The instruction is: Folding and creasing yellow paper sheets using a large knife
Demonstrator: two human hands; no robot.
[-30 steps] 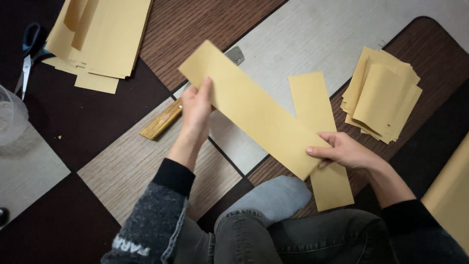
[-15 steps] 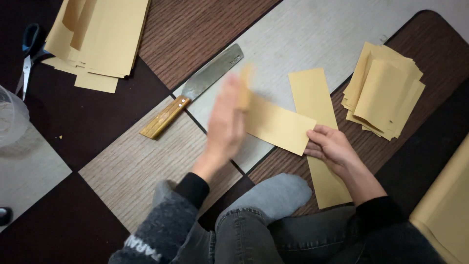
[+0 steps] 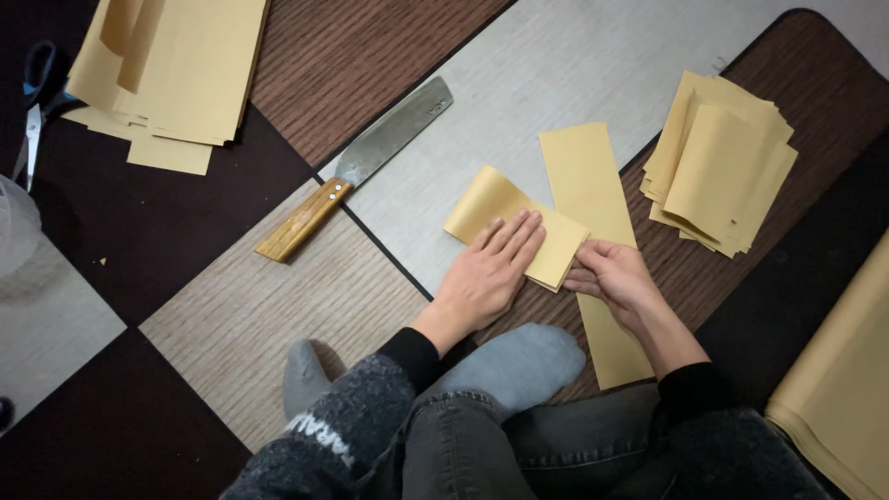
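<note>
Folded yellow paper strip (image 3: 514, 222) | left hand (image 3: 491, 273) flat, pressing it | right hand (image 3: 616, 278) pinching its edge | knife (image 3: 356, 167) nearby

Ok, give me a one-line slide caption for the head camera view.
Left hand presses a folded yellow paper strip flat on the floor while the right hand pinches its edge, a knife lying alongside.

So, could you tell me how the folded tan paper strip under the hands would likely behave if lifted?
The folded tan paper strip would probably flop: its curled fold already bulges up beside the left hand. It looks thin and light. It may spring open once the right hand releases its edge.
</note>
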